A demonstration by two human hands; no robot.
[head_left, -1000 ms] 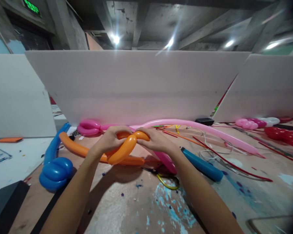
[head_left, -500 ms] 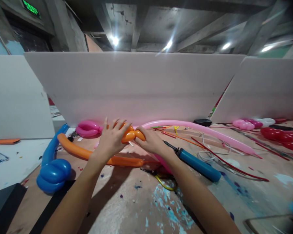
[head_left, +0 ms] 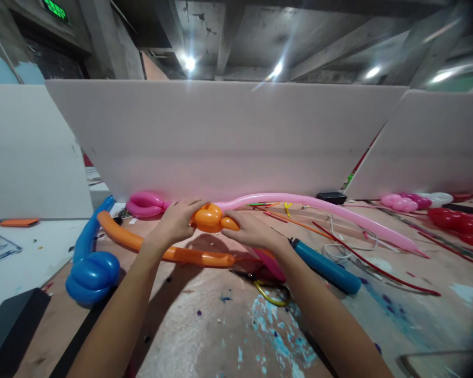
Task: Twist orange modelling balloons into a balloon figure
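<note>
Between my two hands is an orange twisted balloon (head_left: pixel 207 218), pinched into several round bubbles. My left hand (head_left: pixel 178 221) wraps the left side of the bubbles, its fingertips partly hidden behind them. On the other side, my right hand (head_left: pixel 250 229) grips a small end bubble between thumb and fingers. Below the hands, a long orange balloon (head_left: pixel 199 257) lies across the table, passing behind my left wrist. A long pink balloon (head_left: pixel 299 201) stretches out behind my right hand. Scissors with yellow handles (head_left: pixel 274 298) lie near my right forearm.
A blue balloon (head_left: pixel 92 278) lies at left, a magenta balloon (head_left: pixel 145 203) behind my left hand. A blue hand pump (head_left: pixel 325 266) is right of my forearm, near uninflated red balloons (head_left: pixel 374 257). White boards (head_left: pixel 220 136) stand across the back. Red balloons (head_left: pixel 457 220) lie far right.
My left hand has turned from fingers raised over the orange bubbles to lower down at their left side, exposing more of them. My right hand still grips the end bubble. The view has shifted slightly.
</note>
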